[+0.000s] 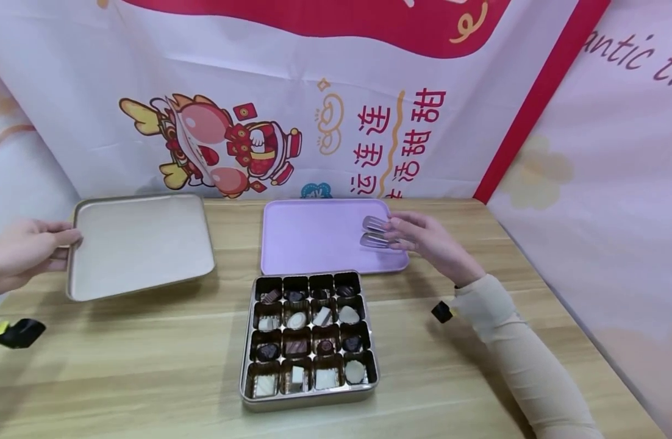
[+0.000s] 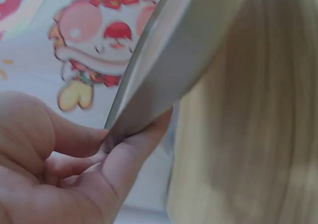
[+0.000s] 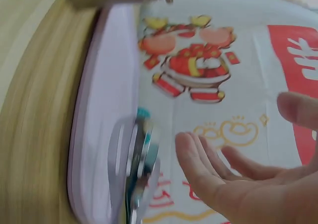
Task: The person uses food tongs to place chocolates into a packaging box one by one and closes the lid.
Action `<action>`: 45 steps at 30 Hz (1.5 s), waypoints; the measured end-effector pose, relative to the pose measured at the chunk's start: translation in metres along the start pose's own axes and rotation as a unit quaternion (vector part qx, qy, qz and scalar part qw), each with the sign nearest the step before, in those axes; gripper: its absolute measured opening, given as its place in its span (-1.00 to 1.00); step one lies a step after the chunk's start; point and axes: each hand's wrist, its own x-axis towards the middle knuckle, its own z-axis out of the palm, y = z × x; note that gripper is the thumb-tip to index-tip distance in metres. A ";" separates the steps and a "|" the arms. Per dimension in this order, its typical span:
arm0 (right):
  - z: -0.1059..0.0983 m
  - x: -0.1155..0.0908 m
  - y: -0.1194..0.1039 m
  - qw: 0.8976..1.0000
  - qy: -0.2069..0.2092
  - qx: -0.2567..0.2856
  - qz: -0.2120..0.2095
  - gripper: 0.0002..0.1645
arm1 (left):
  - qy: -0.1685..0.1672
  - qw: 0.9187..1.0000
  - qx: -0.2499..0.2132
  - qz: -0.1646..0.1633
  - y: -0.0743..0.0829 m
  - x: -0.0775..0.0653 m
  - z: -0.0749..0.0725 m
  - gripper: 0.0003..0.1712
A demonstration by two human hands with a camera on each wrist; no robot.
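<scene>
My left hand (image 1: pixel 28 253) pinches a beige metal lid (image 1: pixel 141 247) by its left edge, thumb on top and fingers underneath. The lid is tilted above the table at the left; its side wall shows in the left wrist view. A pair of metal tongs (image 1: pixel 373 241) lies on the right part of a lilac tray (image 1: pixel 314 235). My right hand (image 1: pixel 426 238) hovers at the tongs with its fingers spread and relaxed. In the right wrist view, a gap shows between those fingertips (image 3: pixel 184 143) and the tongs. A square tin (image 1: pixel 308 401) of chocolates stands in front of the tray.
Dark and white chocolates (image 1: pixel 324 318) sit one per compartment in the tin's brown insert. All stands on a wooden table (image 1: pixel 149 366). Printed cloth (image 1: pixel 292 79) hangs right behind the tray, and more pale cloth (image 1: pixel 616 231) borders the right edge.
</scene>
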 end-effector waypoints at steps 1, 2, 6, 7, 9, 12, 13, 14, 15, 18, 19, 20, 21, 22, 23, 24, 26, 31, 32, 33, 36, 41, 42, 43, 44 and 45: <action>0.001 -0.001 0.000 0.999 -0.005 0.034 -0.003 -0.32 | 0.004 1.000 -0.023 0.009 0.005 0.001 0.003 -0.35; 0.001 -0.002 -0.001 0.998 -0.012 0.067 -0.005 -0.34 | 0.006 0.999 -0.040 0.017 0.011 0.001 0.006 -0.32; 0.003 -0.005 -0.005 0.984 -0.054 0.173 0.006 -0.43 | 0.009 0.993 -0.117 0.029 0.038 0.002 0.026 -0.29; 0.003 -0.006 -0.006 0.978 -0.068 0.195 0.013 -0.43 | 0.008 0.991 -0.126 0.032 0.045 0.001 0.033 -0.26; 0.006 -0.006 -0.008 0.968 -0.090 0.232 0.029 -0.39 | 0.003 0.988 -0.150 0.040 0.058 0.001 0.047 -0.23; 0.013 -0.007 -0.012 0.954 -0.114 0.273 0.045 -0.27 | -0.009 0.983 -0.173 0.054 0.075 0.000 0.069 -0.23; 0.016 -0.008 -0.014 0.952 -0.119 0.277 0.047 -0.24 | -0.014 0.983 -0.177 0.056 0.080 0.000 0.076 -0.21; 0.020 -0.007 -0.015 0.951 -0.121 0.280 0.051 -0.21 | -0.021 0.982 -0.179 0.058 0.084 0.000 0.082 -0.20; 0.022 -0.007 -0.017 0.951 -0.127 0.279 0.053 -0.20 | -0.025 0.980 -0.185 0.061 0.087 -0.001 0.089 -0.20; 0.033 -0.008 -0.023 0.952 -0.131 0.271 0.056 -0.21 | -0.044 0.977 -0.195 0.076 0.097 -0.004 0.104 -0.22; 0.036 -0.008 -0.025 0.952 -0.130 0.271 0.057 -0.22 | -0.048 0.976 -0.197 0.082 0.100 -0.005 0.109 -0.24; 0.039 -0.008 -0.027 0.951 -0.129 0.273 0.058 -0.22 | -0.052 0.975 -0.199 0.088 0.103 -0.006 0.114 -0.26; 0.042 -0.008 -0.028 0.951 -0.128 0.275 0.058 -0.23 | -0.056 0.974 -0.200 0.094 0.107 -0.007 0.119 -0.27; 0.045 -0.007 -0.030 0.950 -0.128 0.278 0.057 -0.23 | -0.061 0.973 -0.200 0.099 0.110 -0.007 0.124 -0.29; 0.049 -0.008 -0.030 0.950 -0.128 0.280 0.055 -0.22 | -0.064 0.972 -0.202 0.102 0.113 -0.008 0.129 -0.31; 0.053 -0.008 -0.031 0.949 -0.128 0.283 0.055 -0.21 | -0.066 0.971 -0.204 0.103 0.117 -0.008 0.133 -0.32; 0.060 -0.008 -0.030 0.946 -0.135 0.290 0.058 -0.19 | -0.070 0.971 -0.203 0.105 0.122 -0.009 0.142 -0.34; 0.076 -0.007 -0.019 0.933 -0.144 0.317 0.087 -0.15 | -0.079 0.974 -0.190 0.094 0.128 -0.011 0.159 -0.38; 0.078 -0.007 -0.017 0.931 -0.144 0.323 0.093 -0.16 | -0.080 0.974 -0.190 0.090 0.128 -0.011 0.162 -0.38; 0.079 -0.006 -0.015 0.929 -0.144 0.328 0.095 -0.17 | -0.082 0.975 -0.188 0.087 0.127 -0.011 0.165 -0.38; 0.082 -0.006 -0.012 0.924 -0.147 0.342 0.092 -0.24 | -0.089 0.974 -0.192 0.081 0.127 -0.010 0.175 -0.39; 0.085 -0.010 -0.014 0.923 -0.159 0.341 0.080 -0.40 | -0.095 0.972 -0.200 0.073 0.130 -0.010 0.190 -0.40; 0.086 -0.011 -0.015 0.926 -0.154 0.335 0.080 -0.42 | -0.095 0.972 -0.202 0.071 0.132 -0.011 0.193 -0.40; 0.087 -0.012 -0.015 0.930 -0.144 0.328 0.080 -0.44 | -0.097 0.972 -0.205 0.069 0.134 -0.011 0.195 -0.40; 0.089 -0.014 -0.016 0.935 -0.132 0.320 0.077 -0.45 | -0.098 0.971 -0.208 0.068 0.135 -0.012 0.198 -0.41; 0.090 -0.015 -0.017 0.941 -0.117 0.308 0.075 -0.47 | -0.099 0.970 -0.211 0.068 0.137 -0.013 0.200 -0.41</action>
